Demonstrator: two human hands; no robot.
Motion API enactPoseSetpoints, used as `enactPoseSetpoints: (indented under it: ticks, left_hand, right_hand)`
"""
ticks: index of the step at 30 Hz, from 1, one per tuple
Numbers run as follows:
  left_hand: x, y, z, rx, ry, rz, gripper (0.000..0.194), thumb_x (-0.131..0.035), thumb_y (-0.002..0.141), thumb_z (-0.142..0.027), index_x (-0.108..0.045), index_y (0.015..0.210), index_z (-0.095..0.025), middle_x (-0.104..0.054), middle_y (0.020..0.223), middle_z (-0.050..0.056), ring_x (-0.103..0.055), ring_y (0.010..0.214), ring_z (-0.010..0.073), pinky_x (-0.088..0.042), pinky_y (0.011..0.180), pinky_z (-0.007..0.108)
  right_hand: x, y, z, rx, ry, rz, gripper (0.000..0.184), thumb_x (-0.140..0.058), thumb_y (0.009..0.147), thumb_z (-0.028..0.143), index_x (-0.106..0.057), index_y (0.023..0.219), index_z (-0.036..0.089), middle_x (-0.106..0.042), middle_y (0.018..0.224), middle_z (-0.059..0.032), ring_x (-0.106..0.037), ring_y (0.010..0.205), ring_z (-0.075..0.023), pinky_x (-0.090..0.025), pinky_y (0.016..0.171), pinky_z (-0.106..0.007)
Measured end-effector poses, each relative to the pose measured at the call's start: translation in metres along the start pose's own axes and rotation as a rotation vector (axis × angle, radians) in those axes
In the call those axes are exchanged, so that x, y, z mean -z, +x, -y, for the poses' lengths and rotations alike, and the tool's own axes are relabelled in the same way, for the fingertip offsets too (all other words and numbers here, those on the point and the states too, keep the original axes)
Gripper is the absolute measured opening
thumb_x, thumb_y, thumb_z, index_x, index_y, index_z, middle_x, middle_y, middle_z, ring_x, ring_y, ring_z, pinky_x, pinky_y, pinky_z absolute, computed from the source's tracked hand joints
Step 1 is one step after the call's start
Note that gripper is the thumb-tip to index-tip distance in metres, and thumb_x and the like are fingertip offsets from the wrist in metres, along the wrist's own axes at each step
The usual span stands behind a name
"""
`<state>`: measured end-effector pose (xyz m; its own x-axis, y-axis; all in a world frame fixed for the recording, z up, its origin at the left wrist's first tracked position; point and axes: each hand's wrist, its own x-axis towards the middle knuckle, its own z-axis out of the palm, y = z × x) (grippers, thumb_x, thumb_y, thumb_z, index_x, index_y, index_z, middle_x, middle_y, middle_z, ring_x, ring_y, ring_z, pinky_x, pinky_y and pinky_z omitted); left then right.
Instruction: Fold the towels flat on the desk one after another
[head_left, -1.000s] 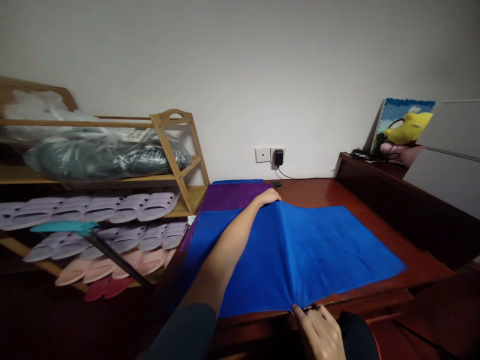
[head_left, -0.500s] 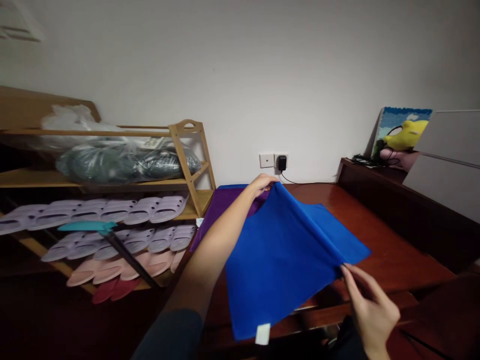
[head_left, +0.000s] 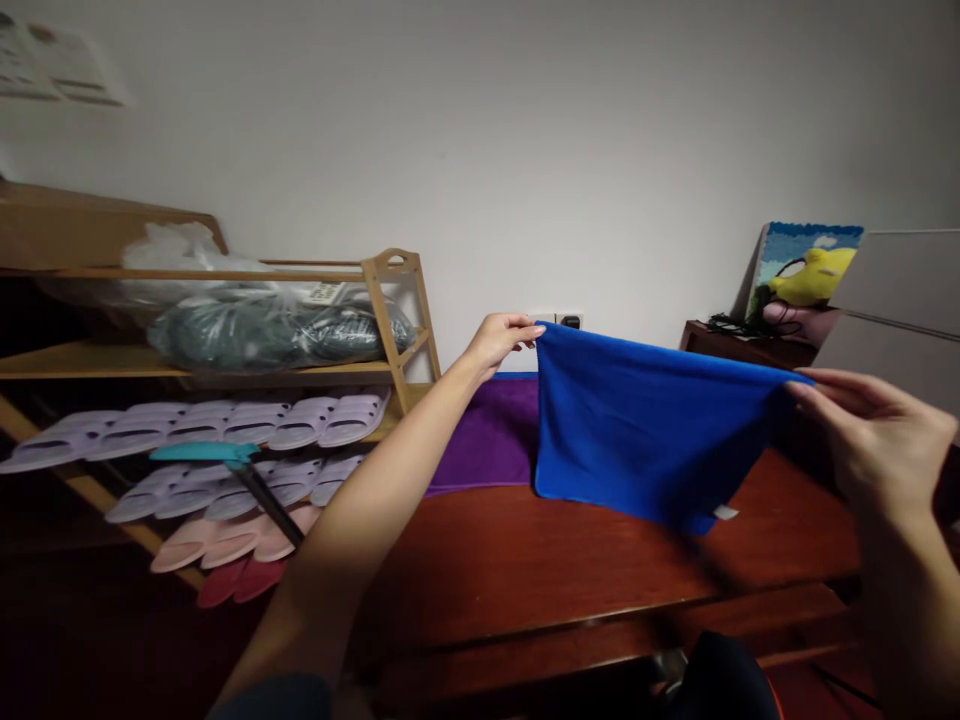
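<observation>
A blue cloth (head_left: 645, 420) hangs between my two hands, its top edge stretched and sloping slightly down to the right. My left hand (head_left: 504, 340) pinches the top left corner between thumb and fingers. At the top right corner, my right hand (head_left: 874, 425) is closed on the cloth. A small white tag (head_left: 725, 512) shows near the cloth's lower right. Behind and to the left, a purple cloth (head_left: 487, 435) lies flat on the reddish-brown wooden table (head_left: 480, 570), with a strip of blue showing at its far edge.
A wooden rack (head_left: 394, 330) at left holds bagged items (head_left: 277, 325) and rows of slippers (head_left: 292, 425). A teal-topped pole (head_left: 206, 453) stands before it. A raised ledge on the right bears a picture (head_left: 806, 265) and black cables (head_left: 739, 325). A plug (head_left: 571, 322) sits in the wall.
The blue cloth has been lifted and pulled out from a slanting fold into a hanging sheet. My right hand moved up and right; my left rose slightly and shifted left.
</observation>
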<state>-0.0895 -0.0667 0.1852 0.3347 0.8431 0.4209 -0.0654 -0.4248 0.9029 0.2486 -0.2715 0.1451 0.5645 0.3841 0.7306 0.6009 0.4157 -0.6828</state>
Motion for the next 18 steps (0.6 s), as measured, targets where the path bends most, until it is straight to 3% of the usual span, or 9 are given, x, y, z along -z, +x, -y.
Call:
enactPoseSetpoints:
  ticks: [6, 12, 18]
  left_hand:
    - [-0.009, -0.018, -0.022, -0.151, 0.015, -0.100, 0.018, -0.077, 0.063, -0.032, -0.070, 0.070, -0.017, -0.063, 0.068, -0.001, -0.052, 0.065, 0.0113, -0.034, 0.060, 0.024]
    - [-0.009, -0.033, -0.036, -0.176, -0.125, -0.135, 0.015, -0.075, 0.064, -0.029, -0.067, 0.068, -0.016, -0.062, 0.070, -0.001, -0.053, 0.067, 0.0101, -0.037, 0.063, 0.023]
    - [-0.001, -0.051, -0.046, -0.195, -0.208, -0.140, 0.021, -0.077, 0.063, -0.030, -0.064, 0.071, -0.015, -0.062, 0.070, 0.000, -0.058, 0.067, 0.0113, -0.044, 0.068, 0.026]
  right_hand:
    - [0.000, 0.029, 0.013, 0.130, 0.078, -0.055, 0.049, -0.082, 0.058, 0.038, -0.070, 0.097, 0.010, -0.070, 0.090, -0.0146, -0.067, 0.074, -0.0204, -0.055, 0.075, -0.035]
    - [-0.008, 0.029, 0.038, 0.232, 0.149, -0.038, 0.041, -0.081, 0.059, 0.033, -0.071, 0.091, 0.009, -0.070, 0.093, -0.0170, -0.068, 0.081, -0.0237, -0.056, 0.076, -0.034]
    - [-0.004, 0.020, 0.059, 0.153, 0.116, 0.002, 0.040, -0.077, 0.066, 0.039, -0.070, 0.093, 0.010, -0.069, 0.098, -0.0163, -0.067, 0.087, -0.0249, -0.054, 0.080, -0.037]
